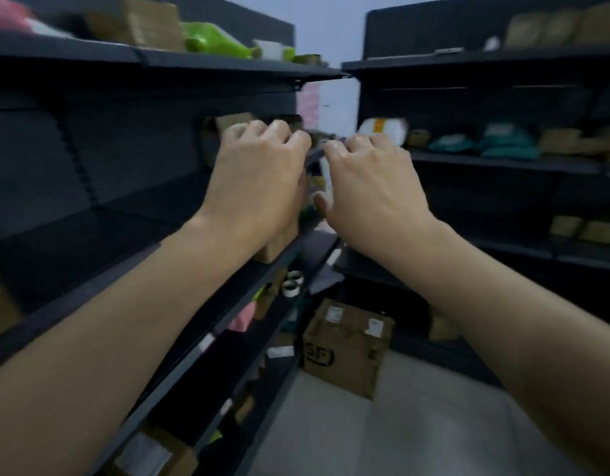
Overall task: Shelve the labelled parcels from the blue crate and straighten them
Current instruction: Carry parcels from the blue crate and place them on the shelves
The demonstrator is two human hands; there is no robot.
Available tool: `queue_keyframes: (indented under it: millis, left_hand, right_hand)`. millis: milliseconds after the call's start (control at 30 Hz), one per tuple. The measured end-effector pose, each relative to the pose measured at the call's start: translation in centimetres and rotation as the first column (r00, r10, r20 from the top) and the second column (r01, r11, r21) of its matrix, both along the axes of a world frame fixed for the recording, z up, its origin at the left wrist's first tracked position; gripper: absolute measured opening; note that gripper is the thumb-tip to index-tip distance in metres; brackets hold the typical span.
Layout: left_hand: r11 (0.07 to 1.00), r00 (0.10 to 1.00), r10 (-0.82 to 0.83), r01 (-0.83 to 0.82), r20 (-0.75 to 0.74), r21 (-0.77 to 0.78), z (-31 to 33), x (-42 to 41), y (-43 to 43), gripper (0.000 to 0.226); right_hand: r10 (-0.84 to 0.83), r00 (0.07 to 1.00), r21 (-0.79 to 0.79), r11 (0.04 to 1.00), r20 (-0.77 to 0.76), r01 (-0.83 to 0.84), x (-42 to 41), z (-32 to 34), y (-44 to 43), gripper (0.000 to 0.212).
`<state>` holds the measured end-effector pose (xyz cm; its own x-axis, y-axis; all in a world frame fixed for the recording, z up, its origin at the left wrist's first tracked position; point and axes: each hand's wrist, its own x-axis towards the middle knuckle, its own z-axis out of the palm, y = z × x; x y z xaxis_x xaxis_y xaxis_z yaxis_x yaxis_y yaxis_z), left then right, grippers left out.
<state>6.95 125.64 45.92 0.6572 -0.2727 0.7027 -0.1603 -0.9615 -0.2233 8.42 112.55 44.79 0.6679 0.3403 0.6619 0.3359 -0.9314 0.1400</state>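
Two bare forearms [132, 324] run to a bare left hand [259, 173] and right hand [372, 187]. Skin is smooth, knuckles rounded, and nails cut short.

Tape rolls [293, 282] (two, whitish); pale grey floor [434, 427]

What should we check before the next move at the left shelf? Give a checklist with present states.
1. Left hand grips the cardboard box: cannot tell, the hand hides the contact.
2. Right hand free: cannot tell, fingers curled, picture blurred.
3. Box rests on the shelf: ok, near its front edge.
4. Box label faces out: cannot tell, hidden.
5. Blue crate within reach: cannot tell, not in view.
6. Floor ahead free: not ok, an SF-marked carton stands there.
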Motion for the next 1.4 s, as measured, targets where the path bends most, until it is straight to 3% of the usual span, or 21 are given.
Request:
queue_keyframes:
  millis: [133,300,433,600,833,967,1267,1400]
  left_hand:
    - [0.975,0.976,-0.219,0.219,0.018,-0.024,-0.5,3.2,-12.6,0.028]
    - [0.886,0.887,-0.462,0.462,0.010,-0.043,-1.8,5.6,-28.8,0.029]
    - [0.750,0.751,-0.661,0.660,-0.011,-0.044,-2.7,6.0,-41.5,0.031]
    - [0.510,0.509,-0.860,0.859,-0.035,-0.041,-3.7,4.4,-55.3,0.032]
    - [0.222,0.215,-0.970,0.974,-0.111,-0.054,-5.9,4.1,-70.4,0.032]
    - [0.094,0.081,-0.986,0.992,-0.148,-0.083,-6.8,5.5,-77.8,0.033]
    - [-0.094,-0.131,-0.957,0.984,-0.259,-0.150,-10.3,6.7,-92.3,0.034]
    - [-0.134,-0.199,-0.925,0.968,-0.323,-0.211,-12.8,5.7,-98.3,0.038]
  right_hand:
    - [-0.239,0.971,-0.008,0.971,-0.010,0.239,0.6,-0.4,-12.3,0.040]
    - [-0.516,0.854,-0.016,0.856,-0.061,0.517,-0.6,-1.1,-27.5,0.043]
    - [-0.716,0.692,-0.016,0.696,-0.091,0.718,-3.8,-1.2,-38.5,0.042]
    - [-0.890,0.426,0.013,0.430,-0.164,0.903,-8.2,-2.2,-49.5,0.043]
    - [-0.973,0.055,0.019,0.052,-0.225,0.998,-10.9,-4.1,-61.5,0.042]
    - [-0.962,-0.109,0.035,-0.121,-0.249,0.992,-10.8,-5.2,-67.7,0.042]
    - [-0.905,-0.273,0.049,-0.304,-0.327,0.951,-10.3,-9.1,-78.6,0.044]
    - [-0.865,-0.308,0.044,-0.353,-0.397,0.935,-12.3,-11.6,-83.8,0.046]
